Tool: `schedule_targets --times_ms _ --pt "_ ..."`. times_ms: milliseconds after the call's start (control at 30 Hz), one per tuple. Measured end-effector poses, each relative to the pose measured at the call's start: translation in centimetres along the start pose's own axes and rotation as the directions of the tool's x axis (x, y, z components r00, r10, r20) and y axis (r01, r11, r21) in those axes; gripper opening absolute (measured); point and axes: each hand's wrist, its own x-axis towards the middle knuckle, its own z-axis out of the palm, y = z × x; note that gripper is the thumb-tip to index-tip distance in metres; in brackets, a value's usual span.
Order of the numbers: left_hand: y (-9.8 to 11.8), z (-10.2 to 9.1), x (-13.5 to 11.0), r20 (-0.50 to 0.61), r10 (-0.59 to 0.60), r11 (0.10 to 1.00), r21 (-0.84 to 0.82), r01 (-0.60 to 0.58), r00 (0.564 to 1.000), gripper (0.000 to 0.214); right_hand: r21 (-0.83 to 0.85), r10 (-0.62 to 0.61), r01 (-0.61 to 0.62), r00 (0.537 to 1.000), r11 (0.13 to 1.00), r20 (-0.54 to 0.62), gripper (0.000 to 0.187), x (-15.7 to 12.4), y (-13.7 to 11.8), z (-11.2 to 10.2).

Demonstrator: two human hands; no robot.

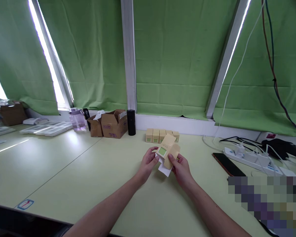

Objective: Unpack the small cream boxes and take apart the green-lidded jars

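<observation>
Between my two hands is a small tan cardboard box (172,158) with a green square on its face and its flaps spread. My left hand (148,163) grips its left side, thumb in front. On the right side, my right hand (181,167) holds it with the thumb pressed on the card. A white paper piece (164,170) sticks out below the box; which hand pinches it, I cannot tell. Just beyond, a row of several similar small tan boxes (156,135) stands on the table (108,174), partly hidden by the held one.
Brown cartons (113,126), a black cylinder (131,122) and a purple-tinted jug (77,119) stand along the back. White trays (46,127) lie at the left. To the right are a phone (228,164), a power strip (256,160) with tangled cables, and a pixelated patch.
</observation>
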Motion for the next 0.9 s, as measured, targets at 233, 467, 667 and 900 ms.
schedule_targets --times_ms 233,467,667,900 --pt "0.2 0.2 0.1 -0.044 -0.013 0.995 0.097 0.017 0.999 0.05 -0.077 -0.05 0.045 0.997 0.996 -0.058 0.06 -0.2 -0.1 0.3" --pt "-0.7 -0.3 0.5 -0.068 -0.044 0.988 0.146 0.053 0.997 0.048 -0.097 -0.057 0.052 0.997 0.994 -0.045 0.058 -0.1 -0.2 0.1" --pt "-1.1 -0.6 0.8 -0.078 0.016 0.977 0.213 0.001 0.997 0.042 -0.15 -0.089 0.089 0.996 0.985 0.01 0.06 0.1 0.4 0.3" --pt "0.2 -1.5 1.1 -0.231 0.454 0.802 0.528 -0.281 0.861 0.022 -0.098 -0.101 0.103 0.995 0.99 0.021 0.068 0.8 2.0 -0.1"
